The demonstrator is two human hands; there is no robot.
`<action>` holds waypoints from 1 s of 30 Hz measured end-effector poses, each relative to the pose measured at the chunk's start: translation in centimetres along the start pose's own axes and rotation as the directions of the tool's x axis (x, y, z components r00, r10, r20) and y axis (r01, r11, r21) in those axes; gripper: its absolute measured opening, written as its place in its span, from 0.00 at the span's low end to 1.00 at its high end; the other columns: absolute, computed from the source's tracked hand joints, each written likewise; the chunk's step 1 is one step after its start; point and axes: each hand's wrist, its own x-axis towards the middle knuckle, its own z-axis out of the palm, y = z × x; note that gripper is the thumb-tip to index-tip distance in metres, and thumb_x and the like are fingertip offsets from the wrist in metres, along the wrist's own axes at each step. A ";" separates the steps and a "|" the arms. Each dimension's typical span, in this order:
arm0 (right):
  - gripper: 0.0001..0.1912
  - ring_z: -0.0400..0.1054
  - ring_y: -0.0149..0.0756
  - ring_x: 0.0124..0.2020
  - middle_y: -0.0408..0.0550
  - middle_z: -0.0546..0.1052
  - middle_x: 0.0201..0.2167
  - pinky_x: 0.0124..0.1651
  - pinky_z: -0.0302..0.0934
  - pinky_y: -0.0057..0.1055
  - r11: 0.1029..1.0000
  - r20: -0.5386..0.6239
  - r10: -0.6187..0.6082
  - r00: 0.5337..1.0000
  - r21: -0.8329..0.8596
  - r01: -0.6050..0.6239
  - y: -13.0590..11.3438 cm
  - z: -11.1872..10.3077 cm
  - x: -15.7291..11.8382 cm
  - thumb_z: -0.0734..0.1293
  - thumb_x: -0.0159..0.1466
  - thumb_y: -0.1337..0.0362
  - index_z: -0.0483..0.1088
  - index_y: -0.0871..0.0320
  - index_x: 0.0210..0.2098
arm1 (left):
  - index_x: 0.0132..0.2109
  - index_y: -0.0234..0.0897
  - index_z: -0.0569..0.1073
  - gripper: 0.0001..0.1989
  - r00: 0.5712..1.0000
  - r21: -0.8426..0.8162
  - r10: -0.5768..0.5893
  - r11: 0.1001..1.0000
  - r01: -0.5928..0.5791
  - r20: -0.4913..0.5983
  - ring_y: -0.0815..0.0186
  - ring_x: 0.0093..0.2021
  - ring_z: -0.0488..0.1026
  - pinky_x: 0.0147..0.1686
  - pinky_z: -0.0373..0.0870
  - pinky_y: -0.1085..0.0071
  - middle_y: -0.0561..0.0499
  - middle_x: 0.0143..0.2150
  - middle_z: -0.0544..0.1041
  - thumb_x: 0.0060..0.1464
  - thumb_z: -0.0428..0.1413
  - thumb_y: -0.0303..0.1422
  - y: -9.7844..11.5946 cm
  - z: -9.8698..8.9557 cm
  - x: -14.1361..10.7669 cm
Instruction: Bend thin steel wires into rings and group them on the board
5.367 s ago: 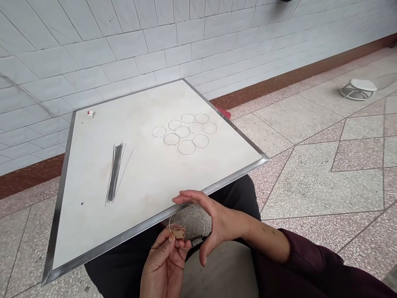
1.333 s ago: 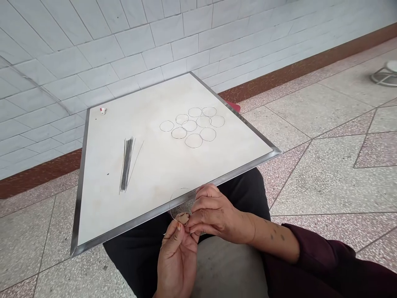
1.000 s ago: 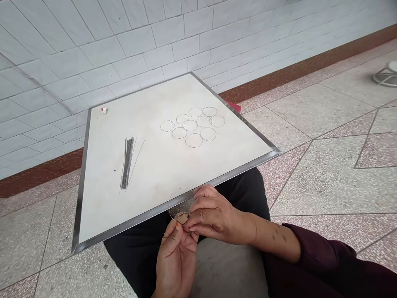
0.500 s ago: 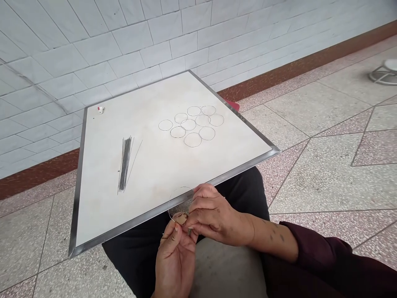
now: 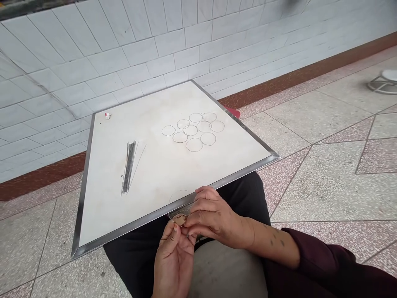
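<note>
A thin wire (image 5: 170, 203), curved into a loop, rises from my hands over the table's front edge. My left hand (image 5: 175, 252) is closed, palm up, pinching the wire between thumb and index finger. A small tan piece (image 5: 180, 219) shows at that pinch; whether it is a wrap on the finger or a separate thing, I cannot tell. From the right, my right hand (image 5: 214, 215) closes on the same wire with bent fingers, its tips partly hidden. Beyond the hands, several wire rings (image 5: 194, 151) lie grouped on the white table (image 5: 155, 165), some overlapping.
On the table's left side lies a bundle of straight wires (image 5: 128, 167), one wire slanting apart. A small white and red object (image 5: 108, 116) sits near the far left corner. The table has a metal edge (image 5: 130, 227). A white stool (image 5: 384, 82) stands far right.
The view has tilted slightly up, so the table and rings sit a little lower in the picture. Both hands keep their hold on the wire, with only slight movement of the fingers.
</note>
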 end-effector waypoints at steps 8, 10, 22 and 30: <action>0.09 0.66 0.36 0.42 0.44 0.75 0.35 0.57 0.59 0.41 1.000 -0.057 0.016 0.998 -0.001 -0.016 -0.4 -0.4 0.2 0.69 0.67 0.56 0.73 0.54 0.41 | 0.34 0.35 0.80 0.04 0.999 -0.034 0.024 0.999 -0.023 0.026 0.67 0.39 0.74 0.44 0.75 0.71 0.48 0.36 0.78 0.50 0.67 0.30 0.4 0.2 -0.1; 0.06 0.66 0.35 0.41 0.43 0.76 0.35 0.57 0.59 0.41 1.000 -0.048 0.000 0.999 -0.025 -0.002 -0.5 -0.3 0.2 0.69 0.68 0.59 0.74 0.54 0.40 | 0.34 0.35 0.80 0.05 0.999 -0.026 0.013 1.000 -0.012 0.037 0.67 0.38 0.74 0.43 0.75 0.71 0.49 0.36 0.78 0.50 0.67 0.31 0.3 0.3 -0.2; 0.03 0.66 0.34 0.39 0.41 0.79 0.32 0.55 0.60 0.40 0.989 -0.091 -0.085 0.992 -0.132 0.073 -0.7 0.1 0.4 0.68 0.67 0.64 0.73 0.55 0.39 | 0.38 0.38 0.81 0.09 1.000 -0.016 -0.001 1.000 0.002 0.014 0.64 0.42 0.75 0.45 0.74 0.69 0.48 0.40 0.79 0.47 0.69 0.31 -0.2 -0.2 0.1; 0.09 0.68 0.35 0.38 0.41 0.79 0.32 0.56 0.60 0.42 0.985 -0.093 -0.100 0.991 -0.147 0.086 -0.6 0.2 0.0 0.69 0.65 0.64 0.72 0.56 0.45 | 0.38 0.40 0.82 0.09 0.999 -0.001 -0.029 1.000 0.029 0.040 0.62 0.44 0.76 0.48 0.73 0.66 0.48 0.40 0.80 0.47 0.69 0.31 -0.3 -0.2 0.2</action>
